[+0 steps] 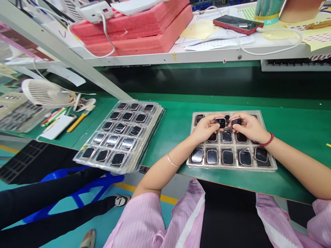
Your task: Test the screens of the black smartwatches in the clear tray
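Note:
My left hand (208,128) pinches a smartwatch (220,122) with a dark, lit screen between thumb and fingers. A second smartwatch (236,121) is gripped the same way in my right hand (247,126). Both are held side by side over the far part of a clear plastic tray (207,167). In its compartments lie several more square watch bodies, such as a watch body (228,156) in the front row. My hands hide part of the back rows. Small dark round pieces (227,119) show between the two held watches.
Left of the tray stands a stack of clear trays (139,155) with watch bodies. Beyond it are a white fan (49,93), a yellow-handled brush (80,119) and pens. A shelf (207,55) above carries pink foam (129,31) and a phone (236,24). Another person's legs (51,186) are at left.

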Action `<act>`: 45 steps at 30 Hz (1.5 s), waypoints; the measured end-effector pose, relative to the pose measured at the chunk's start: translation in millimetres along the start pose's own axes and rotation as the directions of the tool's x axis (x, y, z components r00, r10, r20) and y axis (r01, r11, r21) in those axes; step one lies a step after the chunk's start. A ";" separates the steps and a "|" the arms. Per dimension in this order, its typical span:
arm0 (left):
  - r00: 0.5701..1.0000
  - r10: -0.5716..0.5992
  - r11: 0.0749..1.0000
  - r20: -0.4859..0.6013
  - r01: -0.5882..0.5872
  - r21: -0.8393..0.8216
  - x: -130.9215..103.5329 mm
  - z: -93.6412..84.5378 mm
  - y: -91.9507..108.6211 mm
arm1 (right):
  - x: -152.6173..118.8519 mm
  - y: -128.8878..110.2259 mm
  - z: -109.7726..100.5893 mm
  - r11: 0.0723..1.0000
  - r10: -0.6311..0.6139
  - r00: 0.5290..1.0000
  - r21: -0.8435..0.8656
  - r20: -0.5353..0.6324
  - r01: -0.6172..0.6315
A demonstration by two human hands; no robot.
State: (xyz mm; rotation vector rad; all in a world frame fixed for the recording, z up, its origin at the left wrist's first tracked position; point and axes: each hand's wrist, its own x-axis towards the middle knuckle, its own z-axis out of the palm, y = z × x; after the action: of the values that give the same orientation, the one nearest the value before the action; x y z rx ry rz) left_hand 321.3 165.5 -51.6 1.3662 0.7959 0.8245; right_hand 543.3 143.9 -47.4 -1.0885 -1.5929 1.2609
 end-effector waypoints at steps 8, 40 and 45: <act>1.000 -0.003 1.000 -0.019 0.004 0.011 -1.4 2.3 4.0 | 0.3 -3.0 0.6 1.000 -0.017 1.000 0.011 -0.013 0.017; 0.997 0.076 0.997 0.009 -0.076 0.015 3.2 -2.0 -4.5 | -0.2 -0.1 -0.9 0.999 -0.043 0.999 -0.005 0.022 0.043; 0.997 0.072 0.997 -0.008 -0.072 -0.017 1.6 0.3 -4.9 | -0.7 0.9 -1.3 0.999 -0.040 0.999 -0.006 0.027 0.040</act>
State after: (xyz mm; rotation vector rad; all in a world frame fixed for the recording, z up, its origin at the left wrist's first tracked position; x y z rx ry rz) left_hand 322.6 166.6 -56.4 1.3839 0.7474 0.8909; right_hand 544.9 143.7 -48.2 -1.0431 -1.6321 1.2489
